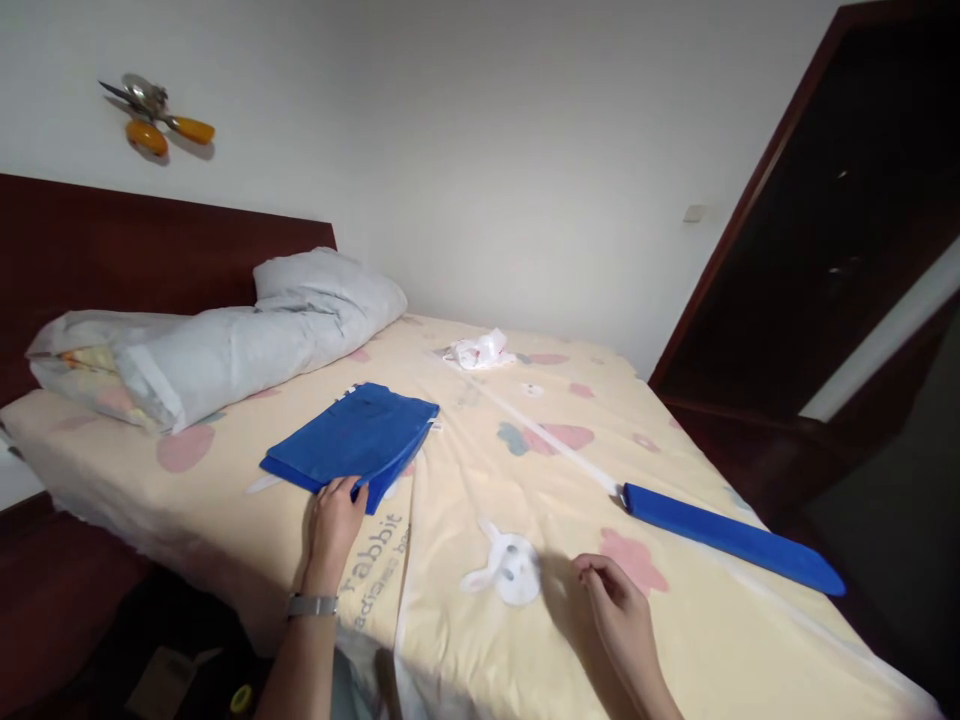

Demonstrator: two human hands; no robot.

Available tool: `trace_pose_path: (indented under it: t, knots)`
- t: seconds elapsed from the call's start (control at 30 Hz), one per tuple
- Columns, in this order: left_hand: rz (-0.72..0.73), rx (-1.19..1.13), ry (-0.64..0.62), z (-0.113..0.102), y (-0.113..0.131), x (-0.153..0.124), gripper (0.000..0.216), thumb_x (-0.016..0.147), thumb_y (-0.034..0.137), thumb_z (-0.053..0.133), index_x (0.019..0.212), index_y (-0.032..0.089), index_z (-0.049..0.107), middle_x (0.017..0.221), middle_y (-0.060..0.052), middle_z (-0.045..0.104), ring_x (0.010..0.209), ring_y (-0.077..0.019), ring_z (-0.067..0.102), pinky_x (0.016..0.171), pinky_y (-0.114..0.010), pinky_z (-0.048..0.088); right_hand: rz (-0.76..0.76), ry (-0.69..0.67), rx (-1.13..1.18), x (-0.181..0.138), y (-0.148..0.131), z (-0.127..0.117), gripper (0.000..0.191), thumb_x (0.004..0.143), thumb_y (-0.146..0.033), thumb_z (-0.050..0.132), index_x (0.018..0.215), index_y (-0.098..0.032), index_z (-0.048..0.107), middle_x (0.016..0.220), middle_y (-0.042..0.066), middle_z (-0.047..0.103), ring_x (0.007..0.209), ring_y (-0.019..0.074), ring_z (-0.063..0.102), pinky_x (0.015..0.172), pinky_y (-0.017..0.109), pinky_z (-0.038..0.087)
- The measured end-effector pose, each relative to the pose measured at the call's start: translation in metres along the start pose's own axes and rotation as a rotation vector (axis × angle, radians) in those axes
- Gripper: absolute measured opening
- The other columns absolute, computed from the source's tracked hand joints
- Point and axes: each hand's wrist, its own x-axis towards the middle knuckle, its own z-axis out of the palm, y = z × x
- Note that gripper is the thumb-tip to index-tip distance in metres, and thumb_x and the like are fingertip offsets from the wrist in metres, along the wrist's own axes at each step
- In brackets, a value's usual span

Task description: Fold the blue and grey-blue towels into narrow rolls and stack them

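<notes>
On the bed lies a flat, folded blue fabric piece (349,435), with small white tags showing at its edges. My left hand (339,515), a metal watch band on its wrist, pinches the near edge of this fabric between thumb and fingers. My right hand (616,600) hovers over the front of the bedsheet, its fingers curled in and nothing visible in them. To the right of that hand lies a long, narrow blue piece (731,540) with a rounded end and a small shiny bit at its other end.
A cream printed sheet (450,590) covers the bed. Grey-white bundled bedding (247,345) rests by the dark headboard (150,240). A crumpled white plastic bag (480,350) lies near the back wall. At the right is a dark door (840,200).
</notes>
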Motion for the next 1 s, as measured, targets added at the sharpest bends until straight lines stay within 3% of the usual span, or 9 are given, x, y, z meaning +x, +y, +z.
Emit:
trace_pose_path:
  t: [0.13, 0.27, 0.37, 0.43, 0.5, 0.63, 0.73, 0.87, 1.0]
  knots:
    - [0.101, -0.022, 0.058, -0.008, 0.036, 0.000, 0.027, 0.098, 0.025, 0.042, 0.094, 0.018, 0.067, 0.096, -0.012, 0.070, 0.091, -0.0269, 0.063, 0.083, -0.037, 0.045, 0.062, -0.059, 0.119, 0.006, -0.012, 0.018, 0.027, 0.076, -0.044, 0.065, 0.080, -0.019, 0.070, 0.073, 0.004, 0.064, 0.069, 0.0205, 0.056, 0.063, 0.029, 0.043]
    - [0.384, -0.072, -0.027, -0.008, 0.108, -0.021, 0.026, 0.098, 0.020, 0.045, 0.079, 0.023, 0.063, 0.078, -0.003, 0.064, 0.080, -0.0195, 0.060, 0.079, -0.032, 0.043, 0.198, -0.397, 0.350, -0.002, -0.023, 0.042, 0.041, 0.073, -0.056, 0.072, 0.080, -0.016, 0.075, 0.076, 0.008, 0.067, 0.072, 0.0215, 0.059, 0.068, 0.031, 0.046]
    - [0.508, -0.025, -0.115, -0.003, 0.136, -0.034, 0.015, 0.094, 0.015, 0.052, 0.091, 0.022, 0.064, 0.088, -0.005, 0.064, 0.089, -0.0219, 0.058, 0.083, -0.035, 0.040, 0.302, -0.535, 0.423, -0.011, -0.023, 0.049, 0.050, 0.070, -0.063, 0.076, 0.083, -0.015, 0.076, 0.076, 0.009, 0.067, 0.074, 0.0213, 0.061, 0.073, 0.032, 0.047]
    - [0.377, 0.075, -0.129, 0.000, 0.126, -0.033, 0.022, 0.090, 0.013, 0.057, 0.110, 0.020, 0.064, 0.099, -0.009, 0.064, 0.096, -0.0255, 0.056, 0.082, -0.038, 0.039, 0.291, -0.554, 0.390, -0.015, -0.018, 0.046, 0.053, 0.071, -0.065, 0.075, 0.085, -0.015, 0.076, 0.078, 0.008, 0.067, 0.076, 0.0211, 0.061, 0.078, 0.033, 0.048]
    - [0.184, 0.157, -0.134, 0.002, 0.100, -0.027, 0.036, 0.087, 0.014, 0.061, 0.123, 0.020, 0.062, 0.105, -0.010, 0.062, 0.099, -0.0271, 0.054, 0.080, -0.037, 0.039, 0.260, -0.547, 0.359, -0.018, -0.013, 0.042, 0.053, 0.073, -0.067, 0.072, 0.087, -0.015, 0.076, 0.080, 0.008, 0.067, 0.079, 0.0216, 0.060, 0.080, 0.033, 0.047]
    - [0.070, 0.174, -0.153, 0.005, 0.053, -0.013, 0.024, 0.090, 0.019, 0.059, 0.111, 0.022, 0.070, 0.103, -0.010, 0.063, 0.097, -0.0269, 0.054, 0.078, -0.037, 0.039, 0.210, -0.582, 0.334, -0.021, -0.008, 0.035, 0.050, 0.078, -0.064, 0.071, 0.088, -0.015, 0.074, 0.087, 0.009, 0.067, 0.083, 0.0219, 0.060, 0.080, 0.032, 0.046]
    - [0.099, 0.145, -0.142, 0.004, 0.052, -0.004, 0.022, 0.094, 0.019, 0.052, 0.103, 0.021, 0.072, 0.104, -0.010, 0.065, 0.098, -0.0278, 0.054, 0.080, -0.039, 0.039, 0.161, -0.584, 0.296, -0.022, -0.012, 0.034, 0.048, 0.079, -0.062, 0.070, 0.086, -0.014, 0.074, 0.085, 0.009, 0.068, 0.082, 0.0215, 0.059, 0.079, 0.032, 0.046]
    - [0.214, 0.049, -0.107, -0.005, 0.094, -0.009, 0.025, 0.098, 0.019, 0.045, 0.109, 0.020, 0.068, 0.109, -0.010, 0.067, 0.104, -0.0261, 0.056, 0.088, -0.040, 0.041, 0.201, -0.571, 0.396, -0.021, -0.019, 0.036, 0.043, 0.083, -0.058, 0.069, 0.085, -0.015, 0.074, 0.080, 0.008, 0.068, 0.078, 0.0210, 0.062, 0.079, 0.032, 0.048]
    - [0.587, -0.306, -0.071, -0.015, 0.176, -0.073, 0.020, 0.095, 0.012, 0.046, 0.096, 0.019, 0.065, 0.096, -0.009, 0.068, 0.096, -0.0242, 0.060, 0.088, -0.042, 0.043, 0.510, -0.514, 0.741, -0.011, -0.024, 0.035, 0.049, 0.085, -0.059, 0.064, 0.107, -0.016, 0.072, 0.104, 0.012, 0.072, 0.094, 0.0250, 0.068, 0.091, 0.038, 0.051]
